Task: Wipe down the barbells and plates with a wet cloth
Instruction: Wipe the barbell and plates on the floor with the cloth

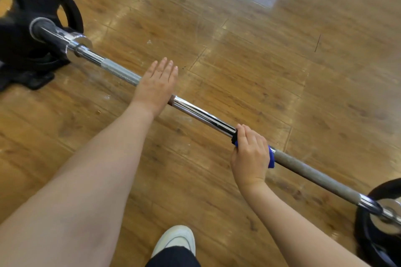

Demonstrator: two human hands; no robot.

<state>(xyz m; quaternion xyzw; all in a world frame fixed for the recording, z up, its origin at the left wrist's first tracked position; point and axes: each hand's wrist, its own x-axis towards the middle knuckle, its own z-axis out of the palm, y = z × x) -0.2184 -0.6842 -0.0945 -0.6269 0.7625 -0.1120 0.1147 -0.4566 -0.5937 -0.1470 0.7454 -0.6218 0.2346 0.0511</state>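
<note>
A chrome barbell (201, 115) runs diagonally from upper left to lower right over the wooden floor. Black plates (41, 2) sit on its left end, and another black plate (377, 238) is on the right end. My left hand (157, 84) lies flat on the bar with straight fingers, palm down, at the end of the knurled section. My right hand (251, 154) grips a blue cloth (271, 159) wrapped round the bar, right of the shiny middle part. Most of the cloth is hidden under the fingers.
The wooden floor (260, 60) spreads on all sides of the bar. My white shoe (176, 238) and dark trouser leg show at the bottom middle. A black base piece (28, 80) lies under the left plates.
</note>
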